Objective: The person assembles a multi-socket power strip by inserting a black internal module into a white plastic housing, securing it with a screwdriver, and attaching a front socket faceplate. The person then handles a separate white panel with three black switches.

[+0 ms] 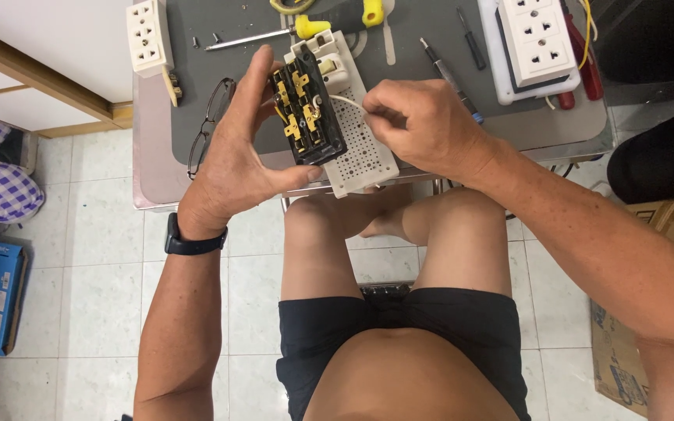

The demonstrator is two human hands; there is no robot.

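Head view: left hand point(232, 160) gripping socket module point(308, 109)

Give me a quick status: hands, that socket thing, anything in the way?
Left hand grips open socket block. Right hand pinches white wire at it. Eyeglasses and screwdriver close by, not blocking.

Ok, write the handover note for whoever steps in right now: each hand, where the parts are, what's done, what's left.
Left hand: grips the opened socket block, black inside with brass contacts facing up, held above the table edge.
Right hand: pinches a white wire leading to the block's contacts.
White perforated cover sits under the block.
Yellow-handled screwdriver lies on the grey mat, with small screws beside it. Two assembled white sockets: and. Glasses by the left hand.
Done: block is open. Left: wire not visibly fastened; cover not closed.
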